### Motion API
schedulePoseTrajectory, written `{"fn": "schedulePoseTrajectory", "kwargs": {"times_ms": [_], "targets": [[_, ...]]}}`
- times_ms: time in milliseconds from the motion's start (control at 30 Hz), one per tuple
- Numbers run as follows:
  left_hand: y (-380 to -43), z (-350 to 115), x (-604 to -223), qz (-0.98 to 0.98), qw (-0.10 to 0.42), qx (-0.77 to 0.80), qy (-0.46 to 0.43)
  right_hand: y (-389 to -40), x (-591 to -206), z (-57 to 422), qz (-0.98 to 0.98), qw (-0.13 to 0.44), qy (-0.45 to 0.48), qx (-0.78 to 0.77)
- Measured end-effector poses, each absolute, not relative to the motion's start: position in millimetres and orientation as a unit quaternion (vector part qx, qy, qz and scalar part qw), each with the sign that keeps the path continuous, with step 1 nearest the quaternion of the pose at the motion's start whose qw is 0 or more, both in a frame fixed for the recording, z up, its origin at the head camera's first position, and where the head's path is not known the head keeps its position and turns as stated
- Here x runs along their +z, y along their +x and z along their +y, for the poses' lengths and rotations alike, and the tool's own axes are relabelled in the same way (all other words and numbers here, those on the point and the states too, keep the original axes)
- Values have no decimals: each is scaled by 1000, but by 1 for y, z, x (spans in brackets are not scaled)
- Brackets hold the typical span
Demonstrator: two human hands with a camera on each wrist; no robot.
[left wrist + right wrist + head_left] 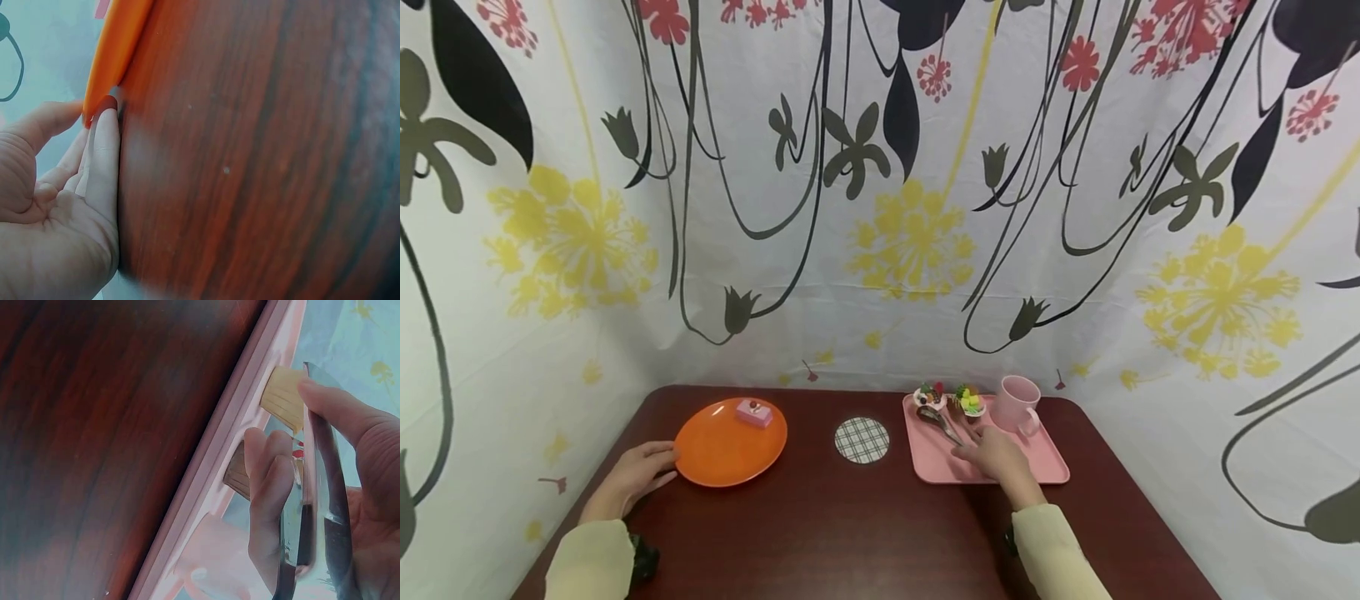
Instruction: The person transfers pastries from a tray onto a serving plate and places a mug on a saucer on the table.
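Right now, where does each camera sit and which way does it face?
Head: worn on the head, facing forward and down at the table; the left hand, right hand and sleeves show.
Left wrist: worn there, facing the orange plate and table; left hand shows.
Right wrist: worn there, facing the metal utensil and pink tray; right hand shows.
Head and left wrist share the orange plate.

The tongs (331,481) I hold are smooth, shiny metal. The plate (730,454) I touch looks like glossy plastic. The tray (942,468) looks like smooth plastic, and the mug (1013,406) looks smooth too. The table (850,533) looks like shiny, streaky wood. My sleeves (591,560) look like matt cloth, and so does the curtain (760,275).
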State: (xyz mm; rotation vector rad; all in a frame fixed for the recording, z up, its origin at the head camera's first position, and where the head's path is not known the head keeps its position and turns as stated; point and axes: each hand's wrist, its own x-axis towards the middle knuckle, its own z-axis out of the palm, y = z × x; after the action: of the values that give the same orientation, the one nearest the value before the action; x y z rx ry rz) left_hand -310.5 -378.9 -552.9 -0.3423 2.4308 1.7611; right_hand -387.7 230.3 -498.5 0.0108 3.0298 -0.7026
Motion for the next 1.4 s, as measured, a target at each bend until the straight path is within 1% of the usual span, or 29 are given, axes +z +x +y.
{"fn": "schedulePoseTrajectory", "kwargs": {"times_ms": [167,400,800,1067,1400], "targets": [[-311,-378,-553,801,56,584,-116,-392,-500,230,972,28,4,-232],[-309,-377,-549,798,54,589,-116,-402,-500,231,953,57,11,-299],[-308,-377,-551,802,52,584,-118,-412,-497,228,951,63,5,-304],[-308,-379,-550,801,57,586,-113,-417,-499,223,947,57,-1,-316],[-308,-380,-551,798,61,590,-108,-422,-499,217,941,71,11,-332]]}}
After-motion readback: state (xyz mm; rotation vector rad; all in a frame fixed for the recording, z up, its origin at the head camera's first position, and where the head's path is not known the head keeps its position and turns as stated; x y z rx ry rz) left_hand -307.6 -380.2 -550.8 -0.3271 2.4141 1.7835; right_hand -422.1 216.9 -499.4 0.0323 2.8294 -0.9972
